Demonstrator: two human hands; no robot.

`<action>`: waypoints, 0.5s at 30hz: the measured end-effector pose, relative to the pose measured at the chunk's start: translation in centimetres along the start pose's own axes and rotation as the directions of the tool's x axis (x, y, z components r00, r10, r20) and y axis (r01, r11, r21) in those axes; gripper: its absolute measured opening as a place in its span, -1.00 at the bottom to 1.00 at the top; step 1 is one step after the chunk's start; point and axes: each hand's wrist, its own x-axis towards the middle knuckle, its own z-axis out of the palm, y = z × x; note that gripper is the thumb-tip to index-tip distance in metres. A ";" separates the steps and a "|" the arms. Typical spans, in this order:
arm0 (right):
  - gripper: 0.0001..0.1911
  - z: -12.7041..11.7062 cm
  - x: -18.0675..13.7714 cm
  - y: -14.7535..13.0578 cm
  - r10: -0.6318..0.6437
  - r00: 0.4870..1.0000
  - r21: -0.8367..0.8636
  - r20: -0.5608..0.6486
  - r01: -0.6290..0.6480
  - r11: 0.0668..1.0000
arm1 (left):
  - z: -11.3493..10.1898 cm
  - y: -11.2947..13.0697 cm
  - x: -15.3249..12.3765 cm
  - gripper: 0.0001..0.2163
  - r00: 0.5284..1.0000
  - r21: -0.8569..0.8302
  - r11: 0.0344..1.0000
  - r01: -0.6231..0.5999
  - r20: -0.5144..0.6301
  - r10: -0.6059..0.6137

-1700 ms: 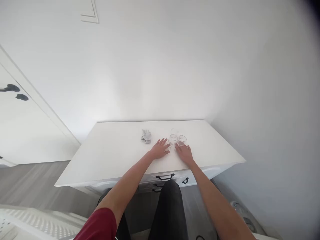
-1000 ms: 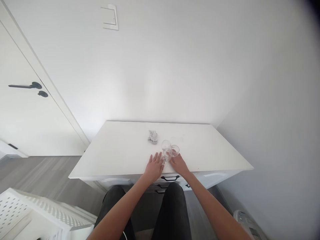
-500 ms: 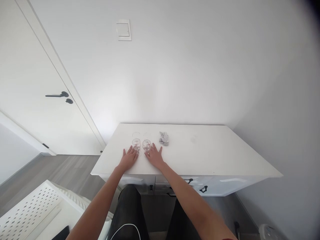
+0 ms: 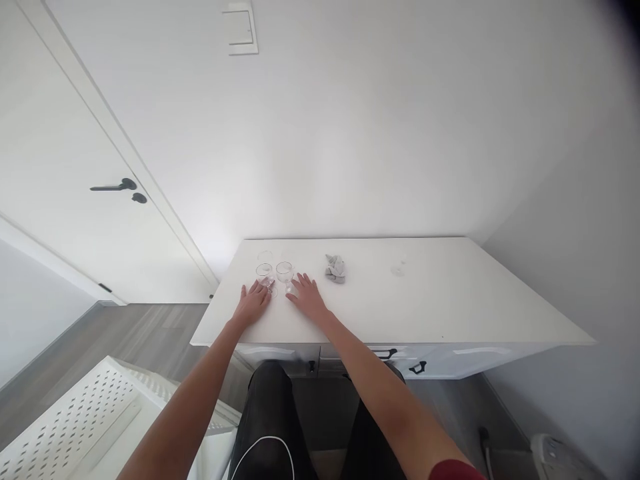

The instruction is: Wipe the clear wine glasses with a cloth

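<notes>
Two clear stemmed glasses stand side by side near the left end of a white cabinet top (image 4: 450,307). My left hand (image 4: 253,305) lies flat with fingers spread, its fingertips at the base of the left glass (image 4: 264,272). My right hand (image 4: 309,300) also lies flat and open, fingertips touching the foot of the right glass (image 4: 285,272). A third clear glass (image 4: 265,257) stands just behind the left one. A crumpled grey cloth (image 4: 335,268) lies on the top to the right of my right hand.
A further small clear glass (image 4: 399,267) stands at the back right of the cabinet top. Drawers with black handles (image 4: 385,353) sit under the top. A white door with a black handle (image 4: 116,187) is at left, a white perforated crate (image 4: 75,427) at lower left.
Both hands slid the two glasses along the top from right of the grey cloth to its left end. In the last half second the hands and glasses barely moved.
</notes>
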 end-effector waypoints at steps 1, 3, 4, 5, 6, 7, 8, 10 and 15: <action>-0.44 -0.5 -1.3 1.2 0.012 0.999 0.008 -0.041 -0.011 1.000 | 0.2 -0.2 0.1 -0.49 1.000 -0.001 1.000 -0.006 -0.012 0.006; -0.55 -2.4 -4.3 4.6 0.096 0.974 0.071 -0.206 -0.083 0.994 | 0.7 -0.6 0.3 -0.49 0.999 -0.002 1.000 -0.011 -0.033 0.011; -0.60 -3.8 -5.8 6.7 0.165 0.952 0.071 -0.257 -0.151 0.986 | 0.9 -0.8 0.4 -0.49 0.999 0.001 1.000 -0.014 -0.040 0.014; -0.64 -5.5 -7.2 8.9 0.244 0.919 0.075 -0.310 -0.233 0.970 | 1.0 -1.0 0.6 -0.49 0.999 0.004 1.000 -0.011 -0.051 0.011; -0.65 -7.4 -8.4 11.2 0.331 0.870 0.084 -0.366 -0.323 0.943 | 1.2 -1.2 0.7 -0.49 0.998 0.007 1.000 -0.010 -0.057 0.011; -0.63 -9.4 -9.4 13.4 0.418 0.805 0.101 -0.421 -0.417 0.903 | 1.2 -1.2 0.8 -0.49 0.998 0.008 1.000 -0.010 -0.062 0.011; -0.58 -11.3 -10.0 15.5 0.491 0.737 0.123 -0.464 -0.495 0.860 | 1.2 -1.2 0.9 -0.49 0.998 0.008 1.000 -0.009 -0.065 0.010; -0.48 -14.6 -10.3 19.0 0.588 0.628 0.171 -0.510 -0.596 0.784 | 1.1 -1.1 0.9 -0.50 0.998 0.005 1.000 -0.007 -0.065 0.007; -0.35 -18.0 -7.3 23.2 0.720 0.490 0.272 -0.491 -0.699 0.661 | 0.6 -0.6 0.7 -0.50 0.998 -0.005 1.000 0.013 -0.053 -0.013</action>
